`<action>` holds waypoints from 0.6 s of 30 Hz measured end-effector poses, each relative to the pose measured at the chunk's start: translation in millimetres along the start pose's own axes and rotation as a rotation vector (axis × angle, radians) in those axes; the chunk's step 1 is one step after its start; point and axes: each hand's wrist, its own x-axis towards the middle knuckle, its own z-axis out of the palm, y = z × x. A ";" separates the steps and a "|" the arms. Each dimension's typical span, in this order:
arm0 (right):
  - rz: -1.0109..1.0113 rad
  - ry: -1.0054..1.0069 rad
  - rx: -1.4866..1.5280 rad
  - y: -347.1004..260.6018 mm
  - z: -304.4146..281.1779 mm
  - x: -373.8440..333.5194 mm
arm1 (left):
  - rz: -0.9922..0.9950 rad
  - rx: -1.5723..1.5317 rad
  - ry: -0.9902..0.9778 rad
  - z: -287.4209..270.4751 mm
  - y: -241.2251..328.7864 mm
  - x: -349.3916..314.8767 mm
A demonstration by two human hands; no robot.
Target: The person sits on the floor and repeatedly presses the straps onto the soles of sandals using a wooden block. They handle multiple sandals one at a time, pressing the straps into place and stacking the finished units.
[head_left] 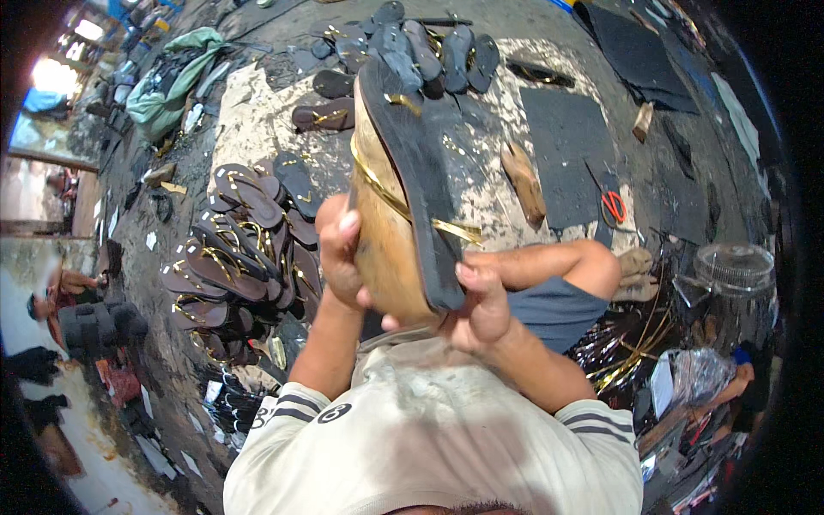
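Observation:
In front of my chest I hold a wooden shoe last [386,257] with a black sandal sole [422,180] lying along its right side. A shiny gold strap [375,182] crosses the last, and its loose ends stick out past the sole. My left hand [340,253] is closed around the last near its heel end. At the heel of the sole, my right hand [482,309] grips with the thumb on the sole's outer face; its other fingers are partly hidden.
Finished-looking sandals with gold straps [249,249] are heaped at left, and dark soles [421,51] lie at the far side. Right of me are another wooden last [524,184], a black sheet [562,154], orange-handled scissors [612,208], loose gold strips [631,356] and a clear round container [734,268].

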 end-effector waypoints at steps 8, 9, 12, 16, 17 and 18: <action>-0.336 0.303 -0.896 -10.5 -46.7 11.8 | -0.054 0.480 0.139 0.1 -16.7 -4.8; -0.254 0.281 -0.657 -15.0 -47.2 12.8 | -0.056 0.527 0.104 -2.7 -16.1 -6.2; -0.215 0.309 -0.598 -18.5 -47.3 19.8 | -0.050 0.669 0.095 0.0 -15.1 -8.9; -0.395 0.286 -0.851 -2.3 -68.4 26.8 | 0.014 0.826 0.036 4.1 -10.8 -6.4; -0.358 0.285 -0.782 -2.9 -63.9 27.2 | 0.026 0.834 0.022 3.6 -9.6 -9.1; -0.289 0.298 -0.636 -8.6 -54.8 28.1 | 0.000 0.824 0.053 4.0 -8.3 -8.9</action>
